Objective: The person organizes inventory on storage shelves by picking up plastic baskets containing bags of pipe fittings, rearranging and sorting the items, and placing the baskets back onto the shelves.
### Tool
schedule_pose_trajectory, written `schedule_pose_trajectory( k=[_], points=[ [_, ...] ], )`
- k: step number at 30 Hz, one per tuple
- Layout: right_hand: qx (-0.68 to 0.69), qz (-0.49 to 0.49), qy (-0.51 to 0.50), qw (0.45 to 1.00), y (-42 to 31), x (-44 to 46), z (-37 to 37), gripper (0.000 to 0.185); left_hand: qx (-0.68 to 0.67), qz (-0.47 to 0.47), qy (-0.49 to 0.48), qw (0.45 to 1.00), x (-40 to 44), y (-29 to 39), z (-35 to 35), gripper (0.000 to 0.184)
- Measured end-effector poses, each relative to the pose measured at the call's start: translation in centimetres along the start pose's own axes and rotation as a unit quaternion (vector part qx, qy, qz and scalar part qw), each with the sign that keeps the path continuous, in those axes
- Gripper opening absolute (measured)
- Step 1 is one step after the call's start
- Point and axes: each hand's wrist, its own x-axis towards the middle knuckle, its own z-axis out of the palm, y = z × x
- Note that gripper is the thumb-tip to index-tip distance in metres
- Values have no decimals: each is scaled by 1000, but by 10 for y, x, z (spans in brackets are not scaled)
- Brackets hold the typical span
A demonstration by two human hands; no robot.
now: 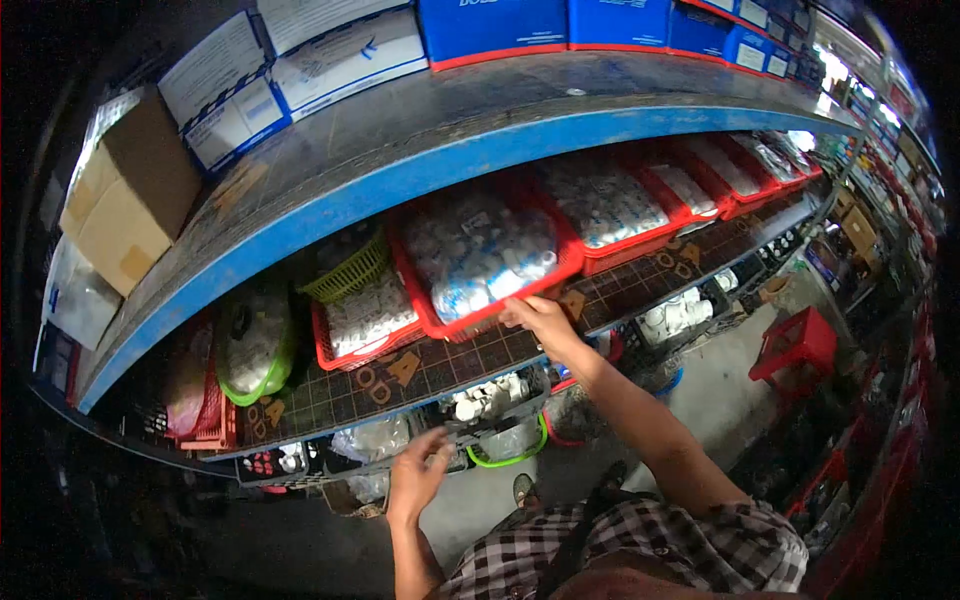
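A red plastic basket full of clear bags with small white and blue parts stands on the shelf and tilts slightly toward me. At its front rim, my right hand is closed, fingers on the edge and thumb side up. My left hand hangs lower, in front of the shelf edge, with fingers apart and nothing in it. It is nearest a dark crate of white fittings on the level below. Left of the gripped basket sits another red basket of bagged white pieces, with a yellow-green basket above it.
More red baskets line the shelf to the right. A green-rimmed basin stands at left. Overhead, a blue-edged shelf carries blue boxes and a brown carton. On the floor at right is a red stool.
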Motion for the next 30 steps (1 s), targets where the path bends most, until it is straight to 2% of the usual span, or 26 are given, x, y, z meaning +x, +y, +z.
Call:
schedule_pose_trajectory(
  k=[1,2,4,6,8,9,11,13,14,15,17,18,20,21,22,23,24,25,26,27,29,30],
  points=[
    [33,63,4,997,-7,5,1,35,89,15,-33,995,-2,-1,1,39],
    [81,74,-8,994,-5,9,-7,35,128,16,-64,990,-6,5,0,44],
    [161,-1,26,987,-16,-7,-27,32,102,-11,-81,991,-16,1,3,44],
    [213,-31,171,961,-34,-19,-59,29,111,-24,-57,992,-28,-1,5,47],
    [276,-60,218,934,-29,-2,-111,36,102,-55,-41,992,-40,-23,12,49],
    [282,-91,229,927,-36,2,-123,38,104,-59,-40,992,-44,-19,17,49],
    [238,-64,254,935,-52,20,-141,35,161,-95,-57,981,-49,-7,24,50],
    [188,-20,246,950,-48,35,-153,28,179,-85,-78,977,-44,19,38,49],
    [150,-24,243,958,-41,42,-162,27,142,-43,-78,986,-38,24,50,48],
    [171,-58,258,949,-43,41,-160,20,102,-1,-78,992,-32,30,63,47],
    [213,-51,257,941,-39,36,-165,17,132,30,-97,986,-17,51,89,47],
    [215,-57,266,938,-39,24,-165,16,122,59,-101,986,-14,74,100,39],
    [247,-59,251,934,-44,-29,-167,16,16,138,-115,984,-4,94,118,28],
    [237,-51,260,935,-43,-59,-170,14,-3,151,-117,982,-2,114,121,20],
    [254,-76,224,938,-45,-96,-176,12,-33,167,-114,979,5,121,123,18],
    [272,-61,240,930,-53,-130,-178,10,-60,176,-85,979,14,129,127,15],
    [255,-75,248,932,-49,-163,-191,10,-59,242,-47,967,30,135,131,13],
    [73,-141,282,946,-53,-195,-200,9,-13,271,-7,963,43,152,135,13],
    [133,-87,298,941,-58,-225,-209,9,-5,259,10,966,58,166,143,13],
    [190,-34,314,930,-63,-246,-218,9,51,352,31,934,74,184,150,15],
    [178,-40,340,923,-64,-276,-228,10,101,363,12,926,104,218,173,25],
    [167,-49,360,917,-64,-289,-235,10,179,411,27,894,132,219,186,36]
  ],
)
